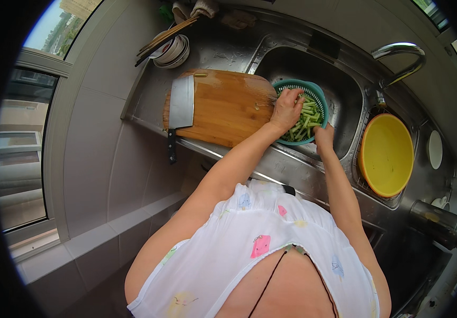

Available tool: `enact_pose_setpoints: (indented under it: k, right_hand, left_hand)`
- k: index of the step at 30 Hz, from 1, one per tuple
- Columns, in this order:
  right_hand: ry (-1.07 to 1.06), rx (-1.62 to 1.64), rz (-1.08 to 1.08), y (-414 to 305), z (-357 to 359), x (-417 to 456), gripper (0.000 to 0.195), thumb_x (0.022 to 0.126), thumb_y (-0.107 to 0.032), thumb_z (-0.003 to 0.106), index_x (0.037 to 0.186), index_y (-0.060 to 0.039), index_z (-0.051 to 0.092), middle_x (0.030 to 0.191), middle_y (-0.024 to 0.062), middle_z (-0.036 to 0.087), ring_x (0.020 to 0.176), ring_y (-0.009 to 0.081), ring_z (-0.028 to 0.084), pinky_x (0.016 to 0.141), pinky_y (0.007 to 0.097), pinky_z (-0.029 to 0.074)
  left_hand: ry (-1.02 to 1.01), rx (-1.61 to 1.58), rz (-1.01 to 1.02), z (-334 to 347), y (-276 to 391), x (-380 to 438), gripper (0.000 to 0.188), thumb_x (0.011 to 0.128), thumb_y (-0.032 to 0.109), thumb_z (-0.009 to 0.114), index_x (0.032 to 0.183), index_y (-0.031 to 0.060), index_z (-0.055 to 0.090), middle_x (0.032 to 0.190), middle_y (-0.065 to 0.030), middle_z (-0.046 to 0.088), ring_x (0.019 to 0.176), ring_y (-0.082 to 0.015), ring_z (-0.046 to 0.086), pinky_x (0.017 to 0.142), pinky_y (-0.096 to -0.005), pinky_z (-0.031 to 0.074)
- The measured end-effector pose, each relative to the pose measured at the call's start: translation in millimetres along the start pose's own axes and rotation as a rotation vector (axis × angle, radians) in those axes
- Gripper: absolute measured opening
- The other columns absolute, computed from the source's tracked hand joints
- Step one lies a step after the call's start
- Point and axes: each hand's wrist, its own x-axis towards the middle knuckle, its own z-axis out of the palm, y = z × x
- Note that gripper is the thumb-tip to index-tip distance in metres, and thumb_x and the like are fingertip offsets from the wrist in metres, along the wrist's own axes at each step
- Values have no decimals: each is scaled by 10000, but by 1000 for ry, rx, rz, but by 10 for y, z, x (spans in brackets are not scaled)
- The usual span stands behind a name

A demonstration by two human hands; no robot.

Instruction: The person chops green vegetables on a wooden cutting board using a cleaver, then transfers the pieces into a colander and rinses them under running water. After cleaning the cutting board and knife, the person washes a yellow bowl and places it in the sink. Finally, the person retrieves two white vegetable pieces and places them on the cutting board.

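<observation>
A teal plastic colander holds many cut green vegetable stems. It sits at the left side of the sink basin, against the cutting board. My left hand reaches over the colander's left rim, its fingers bent down at the stems; whether they pinch any is hidden. With my right hand I grip the colander's rim at its near right side. Left of it lies a wooden cutting board. A cleaver rests flat on the board's left end, its black handle jutting past the near edge.
Stacked bowls with chopsticks across them stand at the far left. Right of the steel sink are a curved faucet, a yellow basin on a wire rack, a white dish and a lying metal flask.
</observation>
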Motion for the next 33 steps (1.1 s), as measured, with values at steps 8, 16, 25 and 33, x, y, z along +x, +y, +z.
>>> enact_pose_setpoints:
  k: [8, 16, 25, 33]
  right_hand:
    - [32, 43, -22, 118, -142, 77, 260, 721, 26, 471, 944, 27, 606, 673, 62, 560, 454, 150, 465, 397, 306, 346]
    - [37, 10, -78, 201, -193, 136, 253, 737, 25, 474, 960, 28, 593, 700, 63, 572, 486, 150, 484, 416, 313, 358]
    - [114, -59, 25, 276, -277, 85, 344, 721, -38, 517, 1044, -2, 631, 804, 131, 648, 644, 218, 608, 594, 359, 474]
    - [162, 60, 4, 365, -249, 21, 301, 746, 39, 472, 1018, 14, 601, 754, 58, 586, 522, 143, 499, 445, 297, 380]
  left_hand:
    - [26, 645, -93, -1805, -1011, 559, 166, 880, 161, 554, 988, 89, 657, 966, -163, 635, 851, -389, 614, 721, -457, 496]
    - [-112, 848, -15, -2451, -1637, 552, 142, 832, 56, 515, 944, 30, 599, 963, -200, 578, 873, -415, 593, 760, -503, 481]
    - [-87, 426, -137, -1150, -643, 154, 111, 772, 70, 598, 821, -15, 547, 835, -228, 570, 774, -403, 562, 693, -472, 473]
    - [-266, -19, 333, 113, 154, 39, 234, 769, 40, 617, 1002, 54, 592, 1055, -162, 566, 994, -344, 552, 827, -425, 462]
